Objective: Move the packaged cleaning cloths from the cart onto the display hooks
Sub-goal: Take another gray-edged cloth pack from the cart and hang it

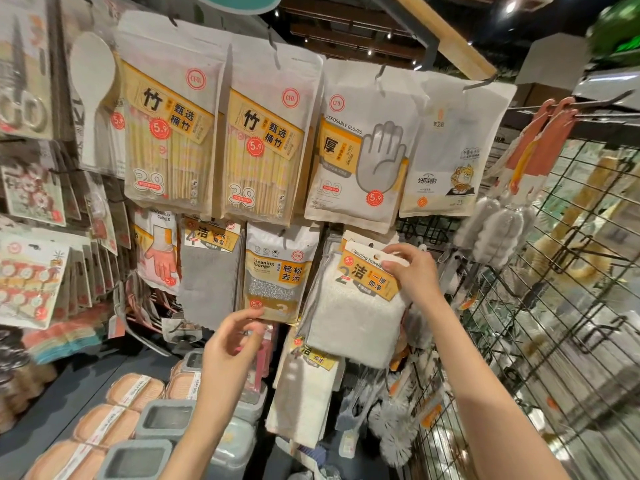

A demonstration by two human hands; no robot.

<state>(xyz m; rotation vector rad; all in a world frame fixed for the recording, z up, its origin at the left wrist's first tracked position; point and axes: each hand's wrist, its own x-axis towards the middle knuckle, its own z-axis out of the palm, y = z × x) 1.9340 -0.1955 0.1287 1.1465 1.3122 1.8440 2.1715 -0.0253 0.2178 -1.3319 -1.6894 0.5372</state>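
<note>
Nearest the camera, two bare forearms reach up toward a packed display wall. The left hand (231, 337) hovers just below a cleaning sponge pack (275, 271), its fingers (246, 315) loosely curled and holding nothing; whether the fingertips touch the pack's bottom edge is unclear. To its left, low down, peach soap boxes (133, 393) and grey containers (162, 419) sit on a shelf, and a grey cloth pack (207, 289) hangs beside household gloves (157, 251). Above hang two bamboo chopstick bags (166, 133), then a disposable gloves bag (363, 147).

Further right, the right hand (414, 271) pinches the upper right corner of the white cleaning towel pack (356, 317), thumb and fingers clamped on its yellow card header. The pack is raised against the display, tilted, just right of the sponge pack and above another cloth pack (304, 386) hanging lower. At the far right stands a black wire grid rack (540, 323) with white brushes (498, 230) hanging from it.
</note>
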